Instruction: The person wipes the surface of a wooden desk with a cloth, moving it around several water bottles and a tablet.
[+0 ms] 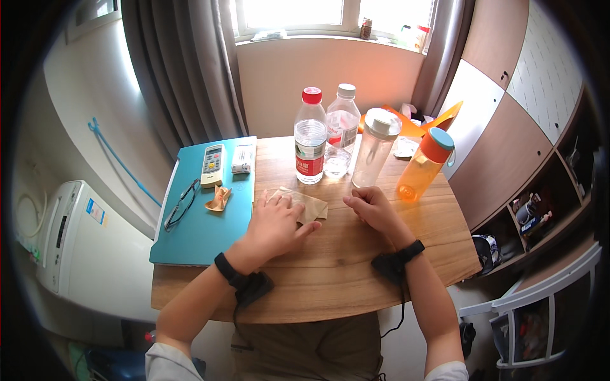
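My left hand lies flat with its fingers apart, pressing on a thin sheet of tan tissue-like paper on the wooden table. The fingers cover the paper's left part; its right corner shows past them. To the right, my right hand rests on its side on the tabletop as a loose fist, with nothing seen in it. Just beyond it stands a clear tumbler with a white lid. A water bottle with a red cap is upright beyond the paper.
Behind stands a white-capped bottle; at right, an orange bottle with a blue lid. A teal board at left carries a remote control, a small white pack, glasses and a crumpled brown paper.
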`<action>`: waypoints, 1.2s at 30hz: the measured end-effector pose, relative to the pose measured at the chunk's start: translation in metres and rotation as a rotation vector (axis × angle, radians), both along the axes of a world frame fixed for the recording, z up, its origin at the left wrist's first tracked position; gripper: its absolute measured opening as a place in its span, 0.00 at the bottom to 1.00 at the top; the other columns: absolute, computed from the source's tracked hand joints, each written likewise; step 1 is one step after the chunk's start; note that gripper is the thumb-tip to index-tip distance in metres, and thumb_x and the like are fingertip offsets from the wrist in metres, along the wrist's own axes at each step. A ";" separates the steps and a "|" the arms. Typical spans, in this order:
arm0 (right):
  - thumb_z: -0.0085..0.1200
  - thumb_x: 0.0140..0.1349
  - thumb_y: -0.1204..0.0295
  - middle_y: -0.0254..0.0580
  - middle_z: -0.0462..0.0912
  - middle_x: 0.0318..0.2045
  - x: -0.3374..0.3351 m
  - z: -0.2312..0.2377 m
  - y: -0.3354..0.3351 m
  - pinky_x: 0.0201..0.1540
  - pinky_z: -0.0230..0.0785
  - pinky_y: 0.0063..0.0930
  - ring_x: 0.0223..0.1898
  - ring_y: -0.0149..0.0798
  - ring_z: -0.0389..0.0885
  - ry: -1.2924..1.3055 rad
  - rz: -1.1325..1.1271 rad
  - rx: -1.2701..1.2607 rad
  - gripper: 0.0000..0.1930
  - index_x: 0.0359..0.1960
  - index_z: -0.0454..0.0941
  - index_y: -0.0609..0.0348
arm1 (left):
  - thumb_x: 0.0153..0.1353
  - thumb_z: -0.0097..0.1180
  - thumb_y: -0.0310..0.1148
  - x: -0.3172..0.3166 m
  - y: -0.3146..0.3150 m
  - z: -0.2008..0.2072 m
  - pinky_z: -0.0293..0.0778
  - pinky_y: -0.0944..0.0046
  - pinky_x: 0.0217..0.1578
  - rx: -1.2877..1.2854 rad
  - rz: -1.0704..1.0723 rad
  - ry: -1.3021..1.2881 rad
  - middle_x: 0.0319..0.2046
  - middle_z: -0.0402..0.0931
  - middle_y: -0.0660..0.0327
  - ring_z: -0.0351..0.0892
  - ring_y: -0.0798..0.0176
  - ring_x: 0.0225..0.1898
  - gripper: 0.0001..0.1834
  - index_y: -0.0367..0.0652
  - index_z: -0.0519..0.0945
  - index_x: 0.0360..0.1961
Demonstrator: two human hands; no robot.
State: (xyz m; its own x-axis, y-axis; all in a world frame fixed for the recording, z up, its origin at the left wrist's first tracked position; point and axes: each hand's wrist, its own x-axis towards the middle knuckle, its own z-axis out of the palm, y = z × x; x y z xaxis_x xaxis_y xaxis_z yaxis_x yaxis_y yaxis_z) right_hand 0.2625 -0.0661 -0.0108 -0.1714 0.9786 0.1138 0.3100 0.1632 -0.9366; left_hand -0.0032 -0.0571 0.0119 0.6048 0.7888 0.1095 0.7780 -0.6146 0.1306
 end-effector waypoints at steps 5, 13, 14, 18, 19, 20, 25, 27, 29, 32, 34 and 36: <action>0.57 0.72 0.63 0.21 0.56 0.19 -0.004 0.005 -0.001 0.24 0.49 0.27 0.24 0.20 0.54 0.014 0.012 0.003 0.25 0.18 0.59 0.54 | 0.71 0.47 0.64 0.005 0.018 0.014 0.52 0.40 0.73 -0.140 0.030 0.047 0.59 0.76 0.43 0.70 0.42 0.67 0.36 0.42 0.79 0.61; 0.57 0.73 0.65 0.21 0.62 0.15 0.000 0.001 0.001 0.19 0.52 0.20 0.17 0.18 0.60 0.031 0.027 0.039 0.25 0.16 0.61 0.50 | 0.73 0.46 0.61 0.016 -0.041 0.016 0.49 0.37 0.74 -0.190 -0.588 0.029 0.67 0.65 0.37 0.64 0.38 0.71 0.34 0.43 0.75 0.63; 0.57 0.73 0.65 0.21 0.62 0.15 -0.001 0.002 0.001 0.19 0.52 0.20 0.17 0.18 0.60 0.032 0.029 0.039 0.25 0.16 0.61 0.50 | 0.73 0.46 0.61 0.017 -0.048 0.015 0.49 0.37 0.74 -0.190 -0.586 0.030 0.67 0.65 0.37 0.64 0.38 0.71 0.34 0.43 0.75 0.63; 0.57 0.73 0.65 0.21 0.63 0.15 -0.001 0.003 0.000 0.19 0.52 0.20 0.17 0.18 0.60 0.056 0.027 0.029 0.25 0.17 0.61 0.50 | 0.73 0.45 0.61 0.014 -0.056 0.018 0.52 0.36 0.74 -0.167 -0.574 0.091 0.67 0.65 0.36 0.63 0.38 0.71 0.34 0.46 0.72 0.67; 0.57 0.73 0.65 0.21 0.63 0.15 -0.001 0.002 0.001 0.19 0.52 0.20 0.17 0.18 0.61 0.049 0.032 0.038 0.25 0.17 0.61 0.50 | 0.73 0.45 0.61 0.011 -0.053 0.020 0.52 0.36 0.74 -0.205 -0.564 0.112 0.68 0.64 0.37 0.62 0.38 0.72 0.34 0.47 0.71 0.68; 0.57 0.73 0.65 0.21 0.63 0.15 -0.001 0.002 0.000 0.19 0.52 0.20 0.17 0.18 0.61 0.050 0.033 0.039 0.25 0.17 0.61 0.50 | 0.73 0.45 0.61 0.008 -0.048 0.020 0.52 0.36 0.74 -0.205 -0.563 0.113 0.68 0.64 0.37 0.62 0.38 0.72 0.34 0.47 0.71 0.68; 0.57 0.74 0.64 0.21 0.63 0.15 -0.001 0.002 0.000 0.19 0.52 0.20 0.17 0.17 0.61 0.045 0.033 0.001 0.25 0.17 0.61 0.50 | 0.73 0.42 0.65 0.000 -0.033 0.010 0.49 0.37 0.75 -0.154 -0.534 0.073 0.69 0.63 0.37 0.59 0.37 0.73 0.38 0.46 0.72 0.69; 0.57 0.73 0.63 0.21 0.63 0.15 0.000 0.003 0.001 0.19 0.52 0.20 0.17 0.18 0.60 0.045 0.041 0.006 0.25 0.17 0.60 0.50 | 0.72 0.41 0.67 -0.002 -0.028 0.015 0.49 0.38 0.75 -0.169 -0.429 0.105 0.69 0.65 0.37 0.61 0.38 0.73 0.39 0.47 0.73 0.68; 0.57 0.73 0.63 0.21 0.63 0.15 0.001 0.003 0.000 0.19 0.52 0.20 0.17 0.18 0.60 0.043 0.044 0.007 0.25 0.17 0.60 0.50 | 0.70 0.39 0.70 -0.004 -0.018 0.020 0.48 0.39 0.75 -0.186 -0.327 0.134 0.68 0.67 0.37 0.63 0.38 0.72 0.41 0.48 0.75 0.67; 0.57 0.73 0.63 0.21 0.63 0.15 0.000 0.005 0.000 0.19 0.52 0.20 0.17 0.18 0.61 0.014 0.050 0.051 0.25 0.17 0.60 0.50 | 0.67 0.39 0.75 -0.012 0.005 0.025 0.52 0.45 0.73 -0.292 -0.120 0.152 0.63 0.72 0.36 0.65 0.38 0.71 0.45 0.46 0.78 0.64; 0.57 0.73 0.63 0.21 0.63 0.15 0.001 0.002 0.001 0.20 0.53 0.20 0.17 0.18 0.62 0.006 0.045 0.033 0.25 0.17 0.60 0.50 | 0.67 0.40 0.74 -0.008 0.018 0.032 0.51 0.43 0.74 -0.332 -0.071 0.182 0.64 0.71 0.39 0.65 0.41 0.71 0.45 0.45 0.78 0.64; 0.57 0.73 0.63 0.21 0.63 0.15 0.003 0.001 0.002 0.20 0.54 0.20 0.17 0.18 0.62 0.000 0.043 0.025 0.25 0.17 0.61 0.50 | 0.68 0.42 0.73 -0.005 0.031 0.032 0.49 0.40 0.74 -0.422 -0.046 0.172 0.69 0.66 0.40 0.60 0.41 0.74 0.44 0.44 0.76 0.65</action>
State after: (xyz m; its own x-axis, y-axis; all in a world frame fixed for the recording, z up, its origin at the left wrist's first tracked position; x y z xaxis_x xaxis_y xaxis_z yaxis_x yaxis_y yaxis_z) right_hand 0.2651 -0.0641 -0.0099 -0.2129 0.9672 0.1383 0.3022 0.1998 -0.9321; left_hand -0.0082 -0.0264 0.0441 0.6214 0.7146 -0.3213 0.7835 -0.5697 0.2483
